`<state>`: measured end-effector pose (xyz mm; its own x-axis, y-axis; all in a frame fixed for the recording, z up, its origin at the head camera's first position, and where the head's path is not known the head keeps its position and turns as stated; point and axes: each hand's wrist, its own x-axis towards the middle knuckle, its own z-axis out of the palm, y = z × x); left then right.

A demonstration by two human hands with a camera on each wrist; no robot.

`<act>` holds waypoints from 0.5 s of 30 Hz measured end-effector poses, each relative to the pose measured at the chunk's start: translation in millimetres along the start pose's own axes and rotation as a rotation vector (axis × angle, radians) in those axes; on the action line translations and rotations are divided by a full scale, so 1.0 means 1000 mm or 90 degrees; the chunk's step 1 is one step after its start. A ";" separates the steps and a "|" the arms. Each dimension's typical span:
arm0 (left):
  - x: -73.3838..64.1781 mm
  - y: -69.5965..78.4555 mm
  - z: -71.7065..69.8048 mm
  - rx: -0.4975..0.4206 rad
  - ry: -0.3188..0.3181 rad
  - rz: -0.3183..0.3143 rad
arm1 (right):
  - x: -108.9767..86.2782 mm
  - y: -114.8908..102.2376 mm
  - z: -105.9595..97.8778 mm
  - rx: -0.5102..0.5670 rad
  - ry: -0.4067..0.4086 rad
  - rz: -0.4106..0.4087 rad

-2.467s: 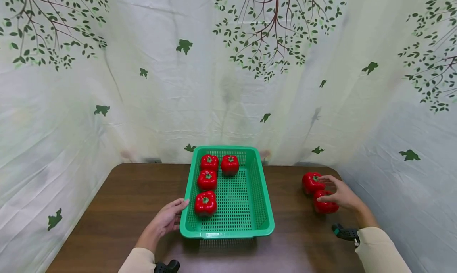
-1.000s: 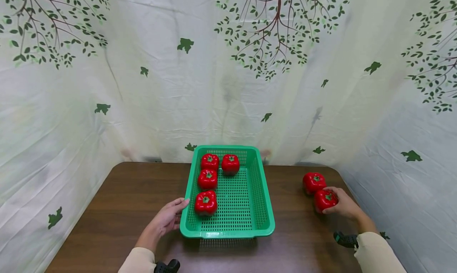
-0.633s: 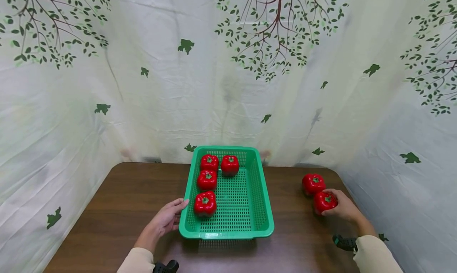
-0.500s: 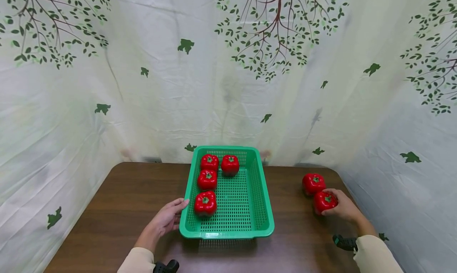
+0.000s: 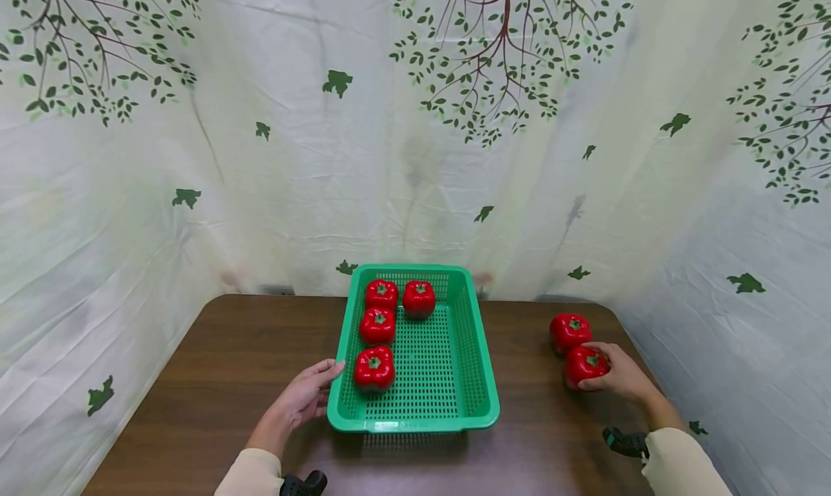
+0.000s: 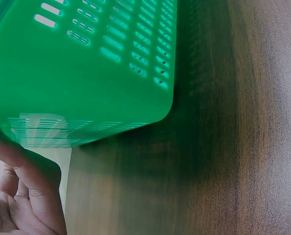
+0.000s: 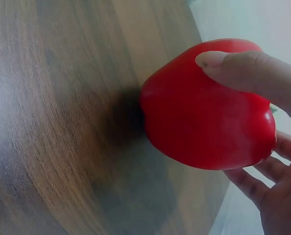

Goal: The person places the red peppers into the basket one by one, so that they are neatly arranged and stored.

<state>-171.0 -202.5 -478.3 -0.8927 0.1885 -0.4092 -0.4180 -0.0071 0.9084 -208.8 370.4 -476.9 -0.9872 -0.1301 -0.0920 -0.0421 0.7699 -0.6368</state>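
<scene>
My right hand grips a shiny red bell pepper at the right of the table, thumb on the near side. Large in the right wrist view, that bell pepper sits between thumb and fingers, its lower end at or just above the wood. Another red bell pepper lies right behind it. At the centre, my left hand holds the left rim of a green plastic basket, thumb on the rim and fingers beneath. Several red bell peppers stand inside, mostly along its left side.
The brown wooden table has rounded far corners. A pale curtain printed with branches and leaves hangs behind it and on both sides. Black devices are strapped at both wrists.
My right hand first hovered over the two loose bell peppers with spread fingers, then took hold of the nearer one. That pepper has just shifted slightly left. Left hand and basket stay put.
</scene>
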 end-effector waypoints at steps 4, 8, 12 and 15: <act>0.001 -0.001 0.001 -0.006 0.011 -0.005 | -0.001 -0.007 0.001 -0.006 0.001 0.006; 0.003 -0.001 0.002 -0.010 0.020 -0.010 | -0.002 -0.013 0.001 -0.007 -0.006 0.019; 0.003 -0.001 0.000 -0.008 0.016 -0.009 | -0.003 -0.017 0.002 -0.004 -0.015 0.030; 0.003 -0.001 -0.001 -0.007 0.008 -0.007 | -0.003 -0.019 0.003 0.001 -0.016 0.026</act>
<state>-173.1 -202.7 -480.7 -0.8903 0.1758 -0.4201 -0.4293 -0.0163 0.9030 -204.1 353.9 -466.8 -0.9839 -0.1146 -0.1370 -0.0020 0.7737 -0.6335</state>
